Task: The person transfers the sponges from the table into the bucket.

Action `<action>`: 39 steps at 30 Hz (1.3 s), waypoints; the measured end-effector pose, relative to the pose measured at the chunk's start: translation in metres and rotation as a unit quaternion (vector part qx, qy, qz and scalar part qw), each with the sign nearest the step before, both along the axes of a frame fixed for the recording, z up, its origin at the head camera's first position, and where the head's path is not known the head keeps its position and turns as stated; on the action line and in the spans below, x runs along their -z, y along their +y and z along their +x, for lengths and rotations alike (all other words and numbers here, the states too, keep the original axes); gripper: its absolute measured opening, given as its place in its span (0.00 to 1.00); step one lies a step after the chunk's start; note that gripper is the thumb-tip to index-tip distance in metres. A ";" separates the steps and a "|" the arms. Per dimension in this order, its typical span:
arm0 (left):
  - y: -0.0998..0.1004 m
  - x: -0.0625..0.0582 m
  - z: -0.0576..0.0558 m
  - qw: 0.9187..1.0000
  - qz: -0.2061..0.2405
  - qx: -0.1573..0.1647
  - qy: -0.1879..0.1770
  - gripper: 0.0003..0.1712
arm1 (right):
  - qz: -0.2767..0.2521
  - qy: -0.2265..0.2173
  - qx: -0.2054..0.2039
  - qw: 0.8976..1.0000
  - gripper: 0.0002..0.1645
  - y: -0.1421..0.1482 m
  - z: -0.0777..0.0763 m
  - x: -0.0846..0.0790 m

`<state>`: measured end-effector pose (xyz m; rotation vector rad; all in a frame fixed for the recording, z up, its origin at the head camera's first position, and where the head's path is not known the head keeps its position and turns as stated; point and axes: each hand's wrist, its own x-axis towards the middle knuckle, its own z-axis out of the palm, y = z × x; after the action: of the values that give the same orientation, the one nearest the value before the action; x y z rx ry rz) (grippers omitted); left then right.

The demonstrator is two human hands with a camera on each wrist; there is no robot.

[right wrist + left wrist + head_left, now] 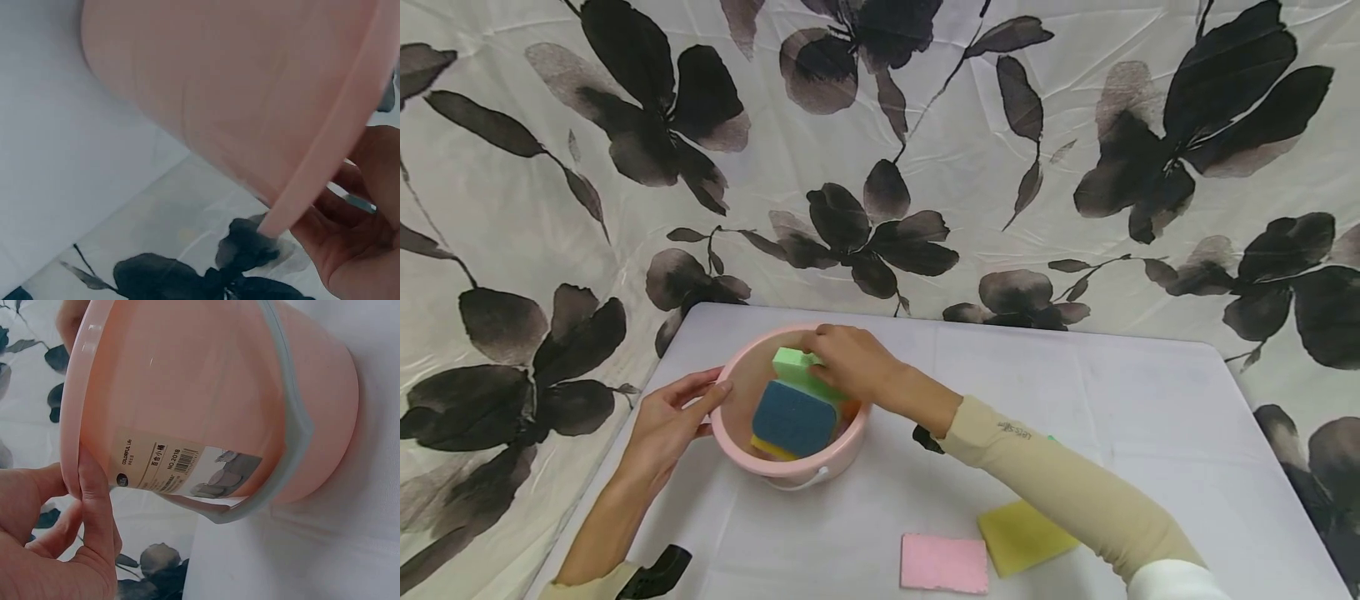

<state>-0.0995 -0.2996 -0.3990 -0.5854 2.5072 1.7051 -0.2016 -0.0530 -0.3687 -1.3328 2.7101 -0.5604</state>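
Observation:
A pink bucket (842, 454) stands upright on the table, its pale handle (300, 428) hanging down the side. My left hand (658, 433) pinches the bucket's rim between thumb and fingers. Over the opposite side of the rim reaches my right hand (853, 362), its curled fingers gripping a light green sponge (793, 367) inside the bucket. In front of the green one lies a sponge with a dark blue face (793, 419) and a yellow underside. Something orange shows in part beside them. The right wrist view (350, 231) shows that hand past the rim, its fingertips hidden.
On the white table (790, 542) lie a flat pink sponge (943, 563) and a yellow one (1022, 537), the latter partly under the right sleeve. A bit of green (1052, 437) peeks out behind that sleeve. Flower-patterned cloth (850, 150) hangs behind the table.

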 end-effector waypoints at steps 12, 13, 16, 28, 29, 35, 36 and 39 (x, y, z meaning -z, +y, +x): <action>-0.001 0.003 -0.001 1.000 -0.007 -0.003 -0.003 0.38 | -0.150 -0.107 -0.011 0.983 0.13 0.035 -0.003 -0.009; -0.002 0.003 0.000 1.000 -0.008 -0.004 -0.003 0.38 | -0.158 -0.111 -0.012 0.981 0.12 0.039 -0.003 -0.009; -0.003 0.003 0.000 1.000 -0.009 -0.006 -0.004 0.38 | -0.182 -0.117 -0.015 0.976 0.12 0.048 -0.002 -0.008; -0.001 0.003 0.000 1.000 -0.010 -0.009 0.000 0.39 | -0.230 -0.142 0.036 0.962 0.11 0.087 0.002 -0.006; -0.001 0.002 0.001 1.000 -0.011 -0.010 0.002 0.39 | -0.232 -0.145 0.041 0.961 0.12 0.091 0.002 -0.006; -0.001 0.002 0.001 1.000 -0.010 -0.006 0.006 0.39 | -0.233 -0.155 0.080 0.957 0.11 0.114 0.005 -0.004; -0.001 0.002 0.001 1.000 -0.009 -0.005 0.006 0.39 | -0.233 -0.157 0.087 0.956 0.11 0.118 0.005 -0.003; -0.001 0.002 0.001 1.000 -0.010 -0.005 0.007 0.39 | -0.240 -0.162 0.104 0.952 0.11 0.129 0.006 -0.001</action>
<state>-0.0983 -0.3006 -0.4008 -0.5896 2.5385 1.6944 -0.1952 0.0760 -0.3681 -0.9098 2.5375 -1.3941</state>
